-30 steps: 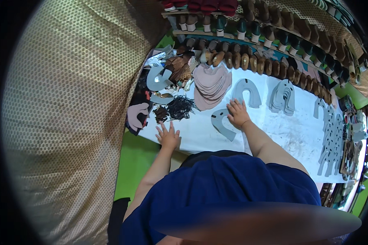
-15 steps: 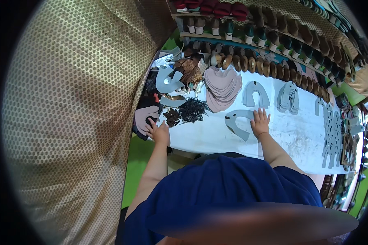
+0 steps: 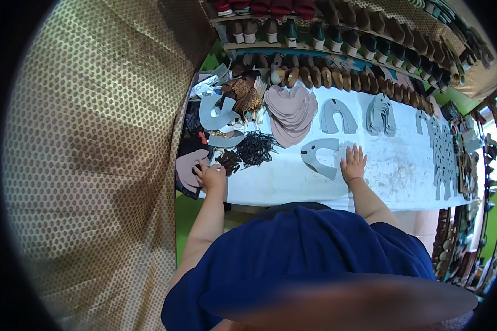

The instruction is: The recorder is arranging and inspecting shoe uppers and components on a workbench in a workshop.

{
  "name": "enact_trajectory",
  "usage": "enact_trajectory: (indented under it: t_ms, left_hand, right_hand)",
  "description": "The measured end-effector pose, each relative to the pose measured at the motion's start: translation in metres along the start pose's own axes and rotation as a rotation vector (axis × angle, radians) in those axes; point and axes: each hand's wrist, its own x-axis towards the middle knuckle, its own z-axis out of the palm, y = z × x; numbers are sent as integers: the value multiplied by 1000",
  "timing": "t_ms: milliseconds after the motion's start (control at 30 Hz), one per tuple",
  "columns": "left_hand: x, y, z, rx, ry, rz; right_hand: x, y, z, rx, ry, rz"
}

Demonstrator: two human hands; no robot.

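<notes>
My right hand [image 3: 354,165] lies palm down on the white tabletop, its fingers stretched upward and nothing in it. Just left of it, apart from the fingers, is a flat grey U-shaped piece [image 3: 310,159] with a dark mark on its curve. At the table's left end my left hand [image 3: 211,175] reaches over a pinkish curved flat piece [image 3: 186,166]. Its fingers look apart, the tips at the piece's inner edge near a dark spot; a small pale spot shows by the thumb. Beside this hand sits a small heap of dark brown bits [image 3: 228,161].
Black stringy strips [image 3: 257,148] and a stack of pinkish pieces [image 3: 291,113] lie farther back. More grey U pieces [image 3: 380,115] are at centre and right. Shoes on shelves [image 3: 319,38] line the back. A patterned curtain [image 3: 110,138] hangs at left.
The whole view has shifted a little. My right hand has come away from the grey U-shaped piece, to its right. My left fingers have drawn slightly closer together by the pinkish piece.
</notes>
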Motion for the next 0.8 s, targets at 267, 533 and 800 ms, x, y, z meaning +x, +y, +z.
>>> enact_trajectory:
  t_ms: [267, 533, 800]
  left_hand:
    - [8, 1, -10, 41, 42, 202]
    - [7, 5, -18, 139, 1, 222]
    - [11, 3, -14, 154, -49, 216]
  right_hand:
    - [-6, 6, 9, 38, 54, -1]
    - [-9, 6, 11, 49, 91, 5]
    - [-10, 7, 12, 56, 80, 4]
